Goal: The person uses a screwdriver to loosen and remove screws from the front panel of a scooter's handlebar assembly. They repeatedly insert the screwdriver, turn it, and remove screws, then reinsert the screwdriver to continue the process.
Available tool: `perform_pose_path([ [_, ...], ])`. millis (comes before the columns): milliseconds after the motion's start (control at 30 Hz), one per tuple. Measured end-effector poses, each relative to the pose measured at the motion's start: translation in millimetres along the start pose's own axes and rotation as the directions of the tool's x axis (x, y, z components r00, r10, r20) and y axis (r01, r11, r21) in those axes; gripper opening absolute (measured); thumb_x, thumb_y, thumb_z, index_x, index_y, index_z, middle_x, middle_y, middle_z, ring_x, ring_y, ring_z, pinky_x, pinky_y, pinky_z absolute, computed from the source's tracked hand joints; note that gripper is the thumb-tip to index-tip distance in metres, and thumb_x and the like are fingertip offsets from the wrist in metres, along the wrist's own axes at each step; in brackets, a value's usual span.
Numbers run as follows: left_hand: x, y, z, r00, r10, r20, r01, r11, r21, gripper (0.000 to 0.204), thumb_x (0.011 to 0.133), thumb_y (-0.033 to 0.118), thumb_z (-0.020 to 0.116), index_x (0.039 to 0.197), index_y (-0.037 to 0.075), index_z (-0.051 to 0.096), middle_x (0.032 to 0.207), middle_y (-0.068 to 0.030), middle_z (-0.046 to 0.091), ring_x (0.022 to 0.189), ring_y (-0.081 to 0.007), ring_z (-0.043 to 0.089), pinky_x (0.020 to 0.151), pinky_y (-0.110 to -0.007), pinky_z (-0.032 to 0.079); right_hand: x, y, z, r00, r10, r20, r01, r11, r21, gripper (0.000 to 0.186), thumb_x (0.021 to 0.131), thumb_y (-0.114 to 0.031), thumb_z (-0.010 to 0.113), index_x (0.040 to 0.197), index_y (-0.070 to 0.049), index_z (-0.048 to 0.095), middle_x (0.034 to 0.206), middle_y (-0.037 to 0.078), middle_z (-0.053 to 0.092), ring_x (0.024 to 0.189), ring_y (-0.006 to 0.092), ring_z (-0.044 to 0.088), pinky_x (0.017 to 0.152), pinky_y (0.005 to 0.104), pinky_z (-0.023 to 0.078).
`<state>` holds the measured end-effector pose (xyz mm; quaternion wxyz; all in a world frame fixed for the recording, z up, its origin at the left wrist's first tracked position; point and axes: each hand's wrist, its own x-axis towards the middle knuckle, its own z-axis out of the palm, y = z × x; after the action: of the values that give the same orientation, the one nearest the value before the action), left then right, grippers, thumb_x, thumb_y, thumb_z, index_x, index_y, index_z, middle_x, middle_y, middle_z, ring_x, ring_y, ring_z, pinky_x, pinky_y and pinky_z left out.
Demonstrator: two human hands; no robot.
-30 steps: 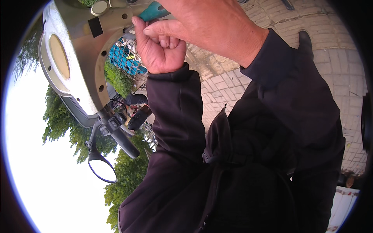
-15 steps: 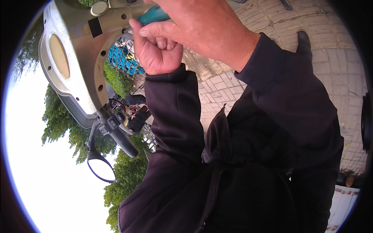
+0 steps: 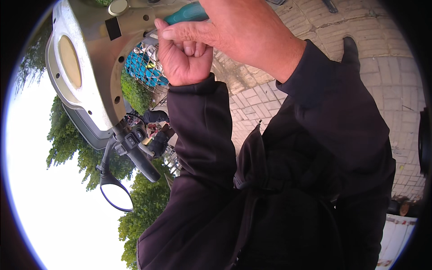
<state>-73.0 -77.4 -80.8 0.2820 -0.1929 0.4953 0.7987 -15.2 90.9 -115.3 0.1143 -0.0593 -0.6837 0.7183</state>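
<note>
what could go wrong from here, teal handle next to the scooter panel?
1. The far end of the teal handle is hidden, so a slip might scratch the pale scooter panel.
2. The left hand's fingers crowd the handle's front; if the right hand slipped, they could get nicked.

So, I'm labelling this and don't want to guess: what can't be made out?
All in the head view:
Right hand: most fingers unseen; the top edge cuts the hand off.
Teal handle: whatever lies past its left end is hidden by the left hand.
Wire basket: right part hidden behind the left hand.
Mirror: reflection washed out white.
</note>
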Motion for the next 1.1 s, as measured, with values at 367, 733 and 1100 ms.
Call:
perform_pose_path([
  [367,-0.2,-3.2,4.2,0.996,0.022,-0.091,-0.003,0.979,0.205,0.047,0.104,0.053,0.057,0.072,0.019,0.052,0.053,0.0088,0.032,0.046,-0.0067,0.029,0.046,-0.024,0.027,-4.7,10.6,12.3,0.918,-0.363,-0.158,0.333,0.924,-0.188,0.021,0.097,-0.020,0.063,0.097,-0.001,0.055,0.074,0.019,0.060,0.072,0.0339,0.064,0.066,0.0455,0.052],
  [733,3.0,-3.1,-0.6,0.992,0.043,0.117,-0.043,0.999,-0.003,0.043,0.106,0.046,0.059,0.075,0.018,0.045,0.054,0.0084,0.029,0.046,-0.0071,0.030,0.042,-0.025,0.027,6.0,-4.3,-11.6,0.905,-0.424,0.013,0.422,0.897,-0.130,0.021,0.097,-0.016,0.062,0.086,0.002,0.058,0.082,0.019,0.061,0.076,0.0311,0.065,0.066,0.0443,0.050],
  [1100,0.0,-4.0,7.6,0.998,0.059,0.034,-0.061,0.997,0.051,0.038,0.108,0.047,0.053,0.083,0.018,0.057,0.057,0.0079,0.038,0.048,-0.0056,0.031,0.044,-0.023,0.026,12.2,6.5,10.7,0.981,-0.193,-0.007,0.189,0.966,-0.178,0.025,0.098,-0.024,0.060,0.101,0.000,0.056,0.094,0.018,0.062,0.081,0.0331,0.066,0.065,0.0441,0.051],
])
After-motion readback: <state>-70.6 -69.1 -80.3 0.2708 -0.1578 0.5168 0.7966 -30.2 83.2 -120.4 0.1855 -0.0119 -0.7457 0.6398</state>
